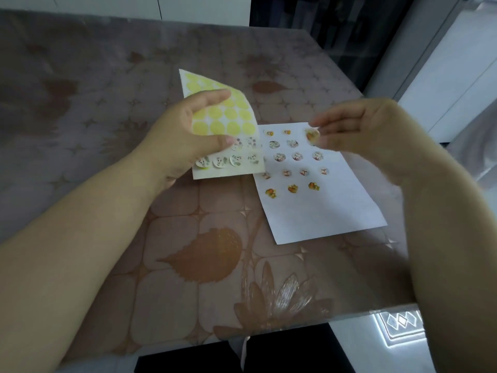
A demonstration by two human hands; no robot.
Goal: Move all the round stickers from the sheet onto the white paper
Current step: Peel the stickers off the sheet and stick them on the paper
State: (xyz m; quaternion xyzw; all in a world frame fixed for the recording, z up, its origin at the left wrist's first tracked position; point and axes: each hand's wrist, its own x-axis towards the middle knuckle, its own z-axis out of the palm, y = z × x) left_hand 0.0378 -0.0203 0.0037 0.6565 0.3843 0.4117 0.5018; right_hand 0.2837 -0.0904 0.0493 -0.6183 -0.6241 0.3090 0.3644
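The left hand (pixel 185 135) pinches the sheet (pixel 228 125) above the worktop (pixel 188 251), a few stickers left at its bottom. The right hand (pixel 357 130) pinches one sticker (pixel 312 135) over the paper (pixel 322 205), where other stickers lie in rows.

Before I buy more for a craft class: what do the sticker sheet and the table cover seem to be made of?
The sticker sheet looks like thin, waxy backing paper: it curves in the left hand, and yellowish circles show where stickers came off. The table cover looks like soft plastic, perhaps vinyl: glossy glare and embossed, metallic-looking leaf prints.
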